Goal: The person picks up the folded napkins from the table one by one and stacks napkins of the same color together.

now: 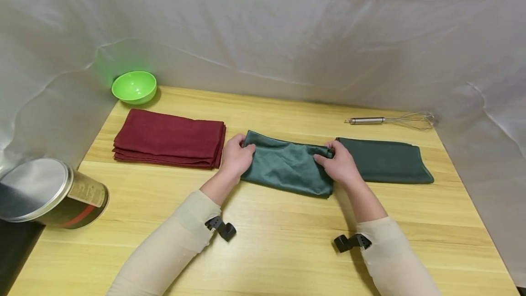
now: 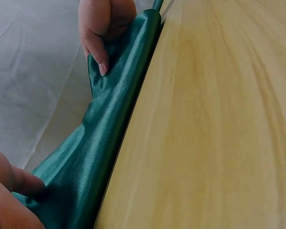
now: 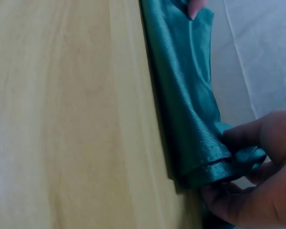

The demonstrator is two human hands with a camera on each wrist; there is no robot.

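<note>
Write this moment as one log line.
left hand: holds shiny green folded cloth, left end | right hand: pinches same cloth, right end

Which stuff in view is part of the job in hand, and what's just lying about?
In the job:
Shiny green cloth, held near its ends by left hand and right hand

Apparently lying about:
Folded red cloth and folded dark green cloth, though both may be related
Green bowl
Whisk
Lidded can

Green cloth satiny, glossy; red cloth matt; tabletop smooth wood; bowl glossy plastic; whisk shiny metal.
</note>
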